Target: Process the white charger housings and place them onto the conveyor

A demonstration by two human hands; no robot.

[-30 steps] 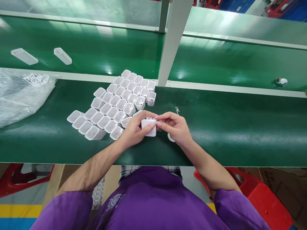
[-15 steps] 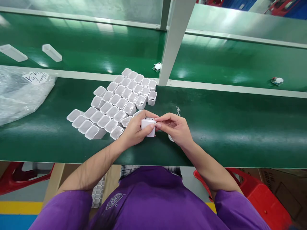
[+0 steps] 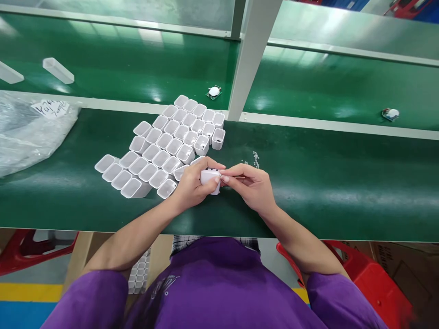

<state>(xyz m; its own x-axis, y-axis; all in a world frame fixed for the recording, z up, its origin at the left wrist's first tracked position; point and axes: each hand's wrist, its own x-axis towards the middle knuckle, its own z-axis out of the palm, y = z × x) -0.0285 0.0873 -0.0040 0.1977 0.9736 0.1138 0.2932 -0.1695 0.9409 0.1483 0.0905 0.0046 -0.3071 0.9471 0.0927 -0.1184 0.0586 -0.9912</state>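
My left hand (image 3: pixel 195 185) is closed around a white plastic housing (image 3: pixel 210 176) with small dark slots along its far edge. Thumb and fingers of my right hand (image 3: pixel 249 183) pinch together at the housing's right end. Whatever they hold is too small to make out. Just beyond my right hand lie tiny clear pieces (image 3: pixel 256 159) on the green work surface. Many open white housings (image 3: pixel 161 158) stand packed in rows to the left of my hands, and a few nearest me on the right show small dark slots.
A clear plastic bag (image 3: pixel 34 132) with a handwritten label lies at the left. Behind a pale rail, a green belt (image 3: pixel 130 68) carries white housings (image 3: pixel 58 70) and small circuit boards (image 3: pixel 214 92). A metal post (image 3: pixel 252 59) rises at centre. A red stool (image 3: pixel 373 283) stands below right.
The housings and circuit boards on the far belt have shifted left. My hands stay at the same housing, which is tilted slightly more. A white round thing beneath my right hand is now out of sight.
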